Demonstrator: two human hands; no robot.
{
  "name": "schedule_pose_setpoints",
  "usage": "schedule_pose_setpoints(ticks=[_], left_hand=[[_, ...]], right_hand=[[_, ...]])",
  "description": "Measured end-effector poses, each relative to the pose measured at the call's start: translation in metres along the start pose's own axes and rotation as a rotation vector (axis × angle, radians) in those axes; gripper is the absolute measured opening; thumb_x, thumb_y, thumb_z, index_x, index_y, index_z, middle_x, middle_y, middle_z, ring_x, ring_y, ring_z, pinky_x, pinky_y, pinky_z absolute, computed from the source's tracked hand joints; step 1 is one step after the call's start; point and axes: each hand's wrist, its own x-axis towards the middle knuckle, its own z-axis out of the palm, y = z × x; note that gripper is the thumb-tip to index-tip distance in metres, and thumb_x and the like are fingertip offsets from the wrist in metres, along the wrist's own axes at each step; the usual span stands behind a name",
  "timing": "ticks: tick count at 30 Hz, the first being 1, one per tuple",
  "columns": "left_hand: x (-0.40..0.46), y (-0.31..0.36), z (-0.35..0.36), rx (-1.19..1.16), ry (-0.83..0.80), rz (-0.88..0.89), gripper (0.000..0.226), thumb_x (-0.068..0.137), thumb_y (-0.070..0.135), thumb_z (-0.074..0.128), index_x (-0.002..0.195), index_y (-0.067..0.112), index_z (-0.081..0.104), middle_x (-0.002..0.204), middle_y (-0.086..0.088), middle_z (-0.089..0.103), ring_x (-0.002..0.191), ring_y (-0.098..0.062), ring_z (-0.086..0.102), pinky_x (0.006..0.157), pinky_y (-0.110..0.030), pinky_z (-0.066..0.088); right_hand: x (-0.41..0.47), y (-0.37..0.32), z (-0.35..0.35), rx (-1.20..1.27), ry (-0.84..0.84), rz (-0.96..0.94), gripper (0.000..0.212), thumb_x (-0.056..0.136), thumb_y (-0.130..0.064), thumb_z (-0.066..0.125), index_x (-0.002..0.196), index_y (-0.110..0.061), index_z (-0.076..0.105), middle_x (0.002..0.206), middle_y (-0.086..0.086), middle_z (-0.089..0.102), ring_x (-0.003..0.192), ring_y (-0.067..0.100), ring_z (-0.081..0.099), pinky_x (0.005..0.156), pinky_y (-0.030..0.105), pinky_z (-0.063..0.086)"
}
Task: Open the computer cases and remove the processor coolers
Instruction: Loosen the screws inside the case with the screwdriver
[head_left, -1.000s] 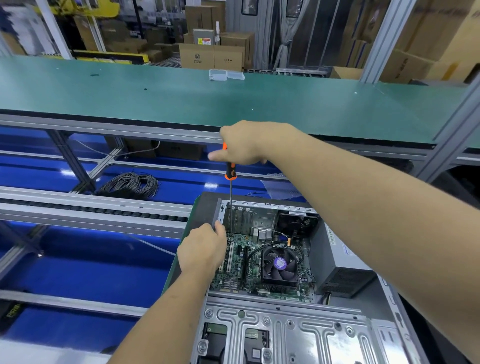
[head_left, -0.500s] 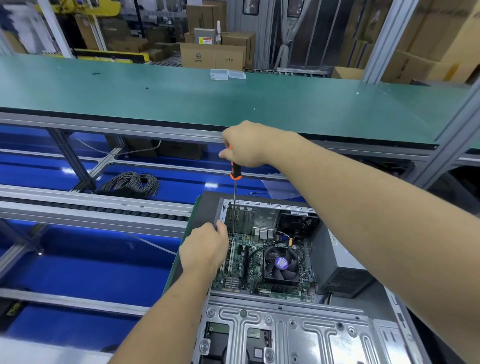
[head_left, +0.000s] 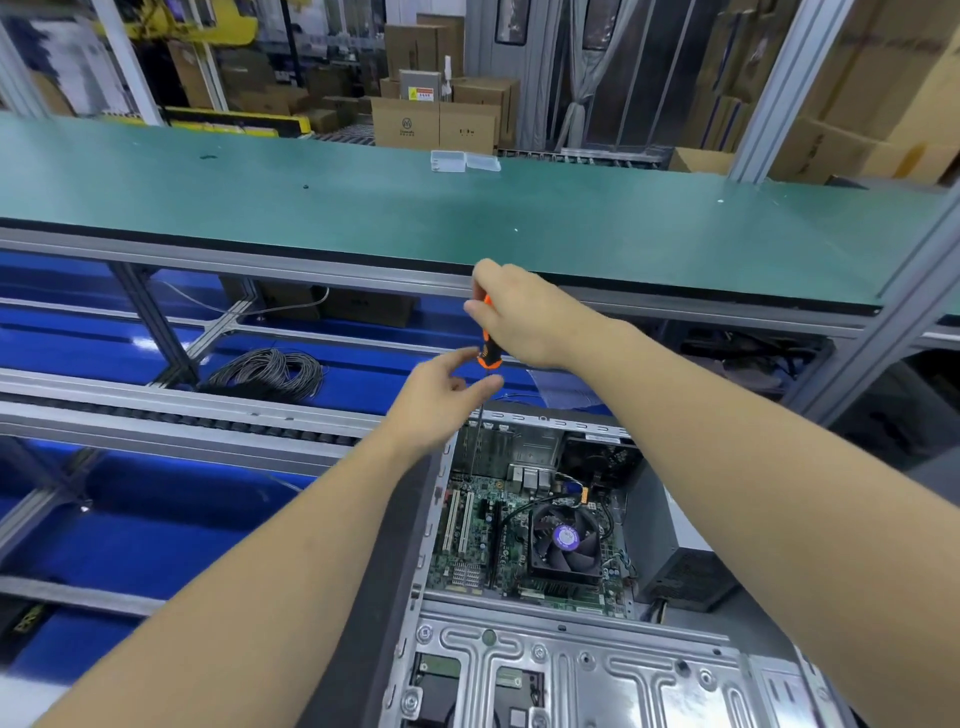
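The right hand grips the screwdriver upright; just below it the left hand, fingers loosely spread, seems to touch its shaft above the open computer case.

I am viewing a factory assembly line: green-matted workbench, roller conveyor rails, stacked cartons behind.
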Motion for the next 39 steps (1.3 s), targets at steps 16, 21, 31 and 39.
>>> schedule_pose_setpoints(ticks=[16,21,31,39], left_hand=[[0.014,0.014,0.025,-0.055,0.103,0.124,0.054,0.093,0.005,0.051,0.047,0.032,0.047,0.038,0.013,0.037,0.039,-0.007,0.022,0.038,-0.012,0.015],[0.03,0.029,-0.003,0.078,-0.133,0.129,0.042,0.082,0.031,0.064,0.042,0.033,0.05,0.042,0.013,0.032,0.044,-0.007,0.021,0.039,-0.018,0.017],[0.045,0.014,0.01,0.085,-0.005,0.232,0.051,0.094,0.016,0.064,0.056,0.03,0.034,0.041,0.014,0.034,0.041,-0.006,0.028,0.041,-0.015,0.021],[0.035,0.004,0.022,-0.043,0.171,0.242,0.031,0.094,0.02,0.065,0.065,0.024,0.053,0.049,0.012,0.043,0.048,-0.006,0.031,0.045,-0.016,0.025]], right_hand=[[0.01,-0.032,0.004,-0.407,0.137,0.392,0.02,0.076,-0.006,0.055,0.064,-0.015,0.043,0.065,0.002,0.045,0.055,0.02,0.043,0.046,0.024,0.033],[0.008,-0.016,0.006,-0.425,0.187,0.282,0.023,0.081,-0.01,0.05,0.064,-0.016,0.037,0.063,0.002,0.038,0.069,0.032,0.049,0.05,0.029,0.031],[0.022,-0.002,0.006,-0.437,0.197,0.177,0.025,0.088,-0.015,0.049,0.065,-0.015,0.04,0.064,0.002,0.039,0.067,0.031,0.049,0.058,0.033,0.037],[0.026,0.001,0.004,-0.453,0.176,0.005,0.032,0.093,-0.02,0.043,0.062,-0.015,0.039,0.061,0.002,0.037,0.051,0.022,0.035,0.051,0.03,0.026]])
